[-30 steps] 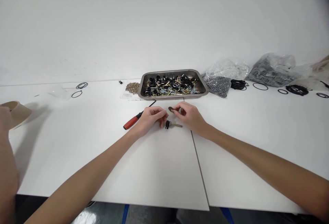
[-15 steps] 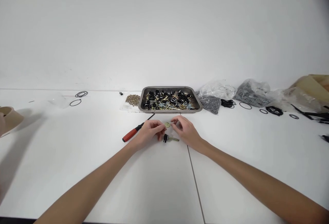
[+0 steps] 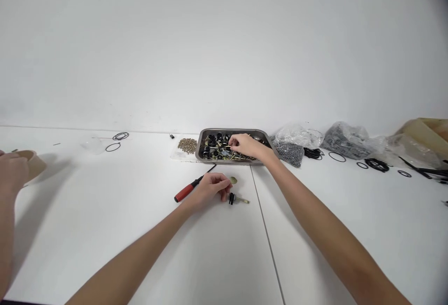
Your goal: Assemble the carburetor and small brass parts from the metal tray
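My left hand [image 3: 214,188] is closed, pinching a flat round brass-coloured disc [image 3: 233,180] between thumb and fingers. Just below those fingertips, a small part with a black body and a brass-coloured stem [image 3: 241,200] lies on the table, its stem pointing right. My right hand [image 3: 247,145] reaches over the metal tray [image 3: 236,161], fingers bent together among the small parts. A thin brass-coloured piece shows by its fingertips; whether it is gripped I cannot make out. Left of my left hand lies a screwdriver [image 3: 184,193] with a red and black handle.
Brass-coloured small pieces [image 3: 188,145] lie left of the tray. Clear bags of grey pieces [image 3: 290,153] and black rings [image 3: 377,165] line the right side. At far left, another person's hand [image 3: 14,172] is at a beige container [image 3: 35,165]. A seam [image 3: 268,235] crosses the table.
My right hand has left the disc and moved up into the tray. My left hand keeps the disc. Another person's hand has come in at far left. The view has shifted slightly.
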A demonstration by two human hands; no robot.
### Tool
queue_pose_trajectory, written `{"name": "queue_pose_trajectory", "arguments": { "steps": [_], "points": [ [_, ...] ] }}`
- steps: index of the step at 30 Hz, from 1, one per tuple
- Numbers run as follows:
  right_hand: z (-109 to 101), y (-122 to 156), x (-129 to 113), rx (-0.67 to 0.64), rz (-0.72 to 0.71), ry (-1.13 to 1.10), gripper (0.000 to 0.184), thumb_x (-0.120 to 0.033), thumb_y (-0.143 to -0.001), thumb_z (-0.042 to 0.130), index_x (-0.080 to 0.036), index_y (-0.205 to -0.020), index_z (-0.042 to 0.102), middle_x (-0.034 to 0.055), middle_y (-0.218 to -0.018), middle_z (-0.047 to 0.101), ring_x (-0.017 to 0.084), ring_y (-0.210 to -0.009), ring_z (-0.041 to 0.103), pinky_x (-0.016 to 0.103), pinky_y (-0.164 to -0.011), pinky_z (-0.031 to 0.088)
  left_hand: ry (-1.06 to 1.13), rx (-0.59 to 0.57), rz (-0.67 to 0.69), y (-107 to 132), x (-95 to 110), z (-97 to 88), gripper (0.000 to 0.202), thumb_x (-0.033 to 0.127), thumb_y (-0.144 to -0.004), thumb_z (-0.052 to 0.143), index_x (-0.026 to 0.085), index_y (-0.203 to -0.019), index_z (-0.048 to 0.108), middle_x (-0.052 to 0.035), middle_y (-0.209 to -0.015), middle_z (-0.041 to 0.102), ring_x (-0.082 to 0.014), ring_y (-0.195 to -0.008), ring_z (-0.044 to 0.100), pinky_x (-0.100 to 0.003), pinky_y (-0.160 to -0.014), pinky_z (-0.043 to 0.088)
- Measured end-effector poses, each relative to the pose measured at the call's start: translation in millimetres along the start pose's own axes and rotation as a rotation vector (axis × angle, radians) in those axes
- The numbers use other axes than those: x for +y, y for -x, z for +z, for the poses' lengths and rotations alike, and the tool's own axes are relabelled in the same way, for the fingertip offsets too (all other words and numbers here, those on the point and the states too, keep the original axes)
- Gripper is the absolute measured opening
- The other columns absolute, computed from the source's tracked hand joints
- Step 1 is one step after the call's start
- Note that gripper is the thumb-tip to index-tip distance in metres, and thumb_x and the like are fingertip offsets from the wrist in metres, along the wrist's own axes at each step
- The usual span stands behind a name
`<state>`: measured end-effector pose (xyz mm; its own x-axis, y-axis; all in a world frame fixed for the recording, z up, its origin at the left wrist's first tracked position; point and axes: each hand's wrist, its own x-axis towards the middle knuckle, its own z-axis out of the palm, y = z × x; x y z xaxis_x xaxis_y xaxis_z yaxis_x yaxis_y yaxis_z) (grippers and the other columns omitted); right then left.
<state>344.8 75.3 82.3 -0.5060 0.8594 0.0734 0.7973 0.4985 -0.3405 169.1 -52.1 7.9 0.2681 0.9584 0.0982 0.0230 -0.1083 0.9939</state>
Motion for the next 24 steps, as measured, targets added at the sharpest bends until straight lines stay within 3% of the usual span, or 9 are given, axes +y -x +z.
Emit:
{"name": "queue_pose_trajectory", "arguments": {
  "steps": [3,5,10,15,20,24],
  "points": [
    [25.9,-5.8,-3.0,0.024,0.007,0.041,0.011,-0.017,-0.082,0.062,-0.018,-0.092,0.066,0.0063,-0.099,0.067,0.017,-0.084,0.059,0.024,-0.069,0.04,-0.087,0.222,0.116,-1.0,-9.4,-3.2,0.03,0.045,-0.074,0.072,0.018,-0.063,0.065,-0.0015,-0.049,0.053,-0.0196,-0.055,0.061,-0.028,-0.047,0.044],
    [38.4,-4.2,-3.0,0.062,0.023,0.057,0.007,-0.018,-0.084,0.06,-0.017,-0.087,0.066,0.0071,-0.099,0.066,0.017,-0.086,0.059,0.025,-0.073,0.04,-0.104,0.279,0.092,-2.2,-16.7,-5.1,0.029,0.043,-0.073,0.074,0.018,-0.063,0.065,-0.0019,-0.048,0.052,-0.0215,-0.056,0.062,-0.029,-0.046,0.044],
    [46.7,-2.6,0.5,0.117,0.118,0.076,0.012,-0.027,-0.078,0.069,-0.017,-0.086,0.068,0.0083,-0.101,0.065,0.021,-0.092,0.059,0.027,-0.075,0.041,-0.08,0.229,-0.025,-5.6,-31.1,-7.3,0.029,0.042,-0.071,0.076,0.016,-0.066,0.066,-0.0023,-0.05,0.053,-0.0226,-0.06,0.064,-0.028,-0.047,0.045],
    [49.6,-6.9,2.0,0.146,0.163,0.053,0.005,-0.018,-0.076,0.069,-0.017,-0.08,0.071,0.0087,-0.098,0.068,0.021,-0.088,0.061,0.028,-0.075,0.043,-0.118,0.409,0.062,-6.3,-35.1,-7.9,0.034,0.049,-0.074,0.071,0.016,-0.067,0.065,-0.0002,-0.047,0.05,-0.0226,-0.066,0.065,-0.026,-0.049,0.044],
    [52.9,-7.7,4.0,0.17,0.152,-0.022,0.01,-0.011,-0.076,0.065,-0.016,-0.072,0.072,0.0075,-0.092,0.071,0.02,-0.089,0.063,0.027,-0.079,0.045,-0.132,0.243,-0.001,-6.1,-29.1,-7.0,0.037,0.05,-0.072,0.073,0.014,-0.066,0.064,-0.0001,-0.049,0.053,-0.0215,-0.066,0.065,-0.026,-0.05,0.044],
    [54.3,-9.1,8.8,0.178,0.143,-0.081,0.014,-0.012,-0.079,0.062,-0.017,-0.074,0.074,0.0057,-0.09,0.073,0.019,-0.091,0.065,0.027,-0.086,0.045,-0.177,0.341,0.057,-5.5,-25.4,-6.8,0.041,0.053,-0.07,0.073,0.015,-0.064,0.062,0.0001,-0.05,0.055,-0.0204,-0.065,0.065,-0.024,-0.049,0.045]
  ]
}}
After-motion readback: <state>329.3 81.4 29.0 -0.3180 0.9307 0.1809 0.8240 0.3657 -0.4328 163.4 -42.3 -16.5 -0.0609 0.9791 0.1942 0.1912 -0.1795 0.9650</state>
